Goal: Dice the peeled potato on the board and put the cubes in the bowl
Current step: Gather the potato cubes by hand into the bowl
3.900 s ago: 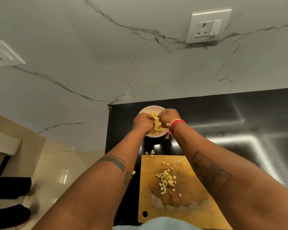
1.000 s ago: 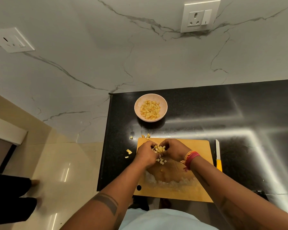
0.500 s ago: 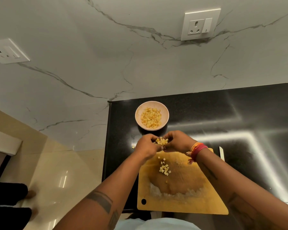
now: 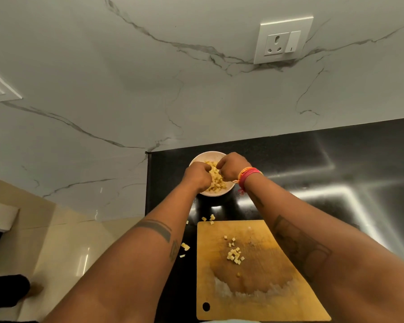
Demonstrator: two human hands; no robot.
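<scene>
Both hands over the white bowl (image 4: 216,193), which stands on the black counter (image 4: 336,159) beyond the wooden board (image 4: 254,287). Left hand (image 4: 196,177) and right hand (image 4: 231,169) have fingers curled downward above the heaped potato cubes (image 4: 216,183); whether they grasp any cannot be told. A small cluster of cubes (image 4: 234,255) lies on the board; stray pieces (image 4: 209,218) lie on the counter between board and bowl. A wall socket (image 4: 282,40) sits above.

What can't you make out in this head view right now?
- Whether either hand, left hand or right hand, holds cubes: curled fingers face away.
- Bowl fill: hands cover most of it.
- Board near edge: cut off by the frame.
- Counter right side: glare.
</scene>
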